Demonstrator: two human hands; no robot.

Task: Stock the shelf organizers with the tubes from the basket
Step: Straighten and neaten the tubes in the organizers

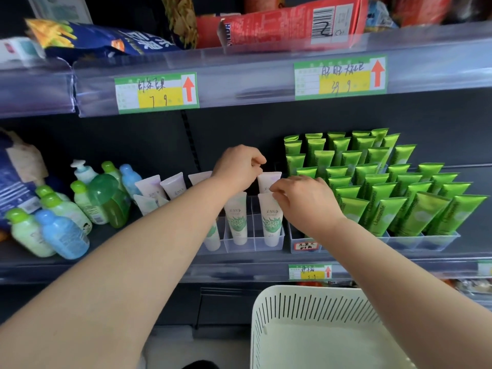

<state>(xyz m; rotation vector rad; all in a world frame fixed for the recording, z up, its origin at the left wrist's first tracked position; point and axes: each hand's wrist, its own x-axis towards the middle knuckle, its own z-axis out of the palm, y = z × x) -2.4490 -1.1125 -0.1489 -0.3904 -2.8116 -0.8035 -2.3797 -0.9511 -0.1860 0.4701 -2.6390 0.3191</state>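
1 glossy white tube (pixel 271 225), flat crimp pinched by r hand (pixel 303 203), l hand (pixel 239 166) curled, grip unclear

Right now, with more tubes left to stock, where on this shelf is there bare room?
A narrow strip of bare shelf lies between the blue bottle and the left forearm, in front of the loose white tubes. The front row of the green tubes' tray looks empty. The green tubes and the bottles on the left are packed tight.

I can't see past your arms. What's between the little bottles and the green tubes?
White tubes in a clear organizer, with the left hand and right hand among them, in the head view.
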